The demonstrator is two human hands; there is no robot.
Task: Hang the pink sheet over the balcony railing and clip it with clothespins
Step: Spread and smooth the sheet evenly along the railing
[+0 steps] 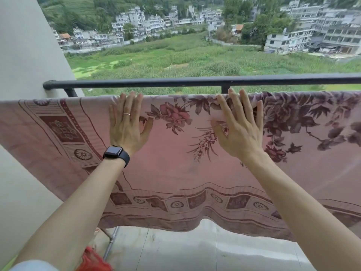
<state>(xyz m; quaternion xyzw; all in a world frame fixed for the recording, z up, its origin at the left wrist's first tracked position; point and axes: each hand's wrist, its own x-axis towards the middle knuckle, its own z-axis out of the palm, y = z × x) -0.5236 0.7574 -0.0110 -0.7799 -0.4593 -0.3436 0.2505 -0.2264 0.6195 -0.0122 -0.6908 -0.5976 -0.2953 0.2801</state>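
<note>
The pink sheet point(172, 163), printed with dark flowers and a patterned border, hangs spread over a lower bar just beneath the black balcony railing point(175, 82). Its bottom hem hangs above the floor. My left hand point(127, 124), with a ring and a black watch on the wrist, lies flat on the sheet near its top edge, fingers straight. My right hand point(239, 126) presses flat on the sheet a little to the right, fingers spread. No clothespins are in view.
A pale wall point(29, 55) closes off the left side. The tiled balcony floor point(185, 251) shows below the sheet. A red object point(91, 261) and a metal rack leg point(111, 243) stand at the lower left. Fields and buildings lie beyond the railing.
</note>
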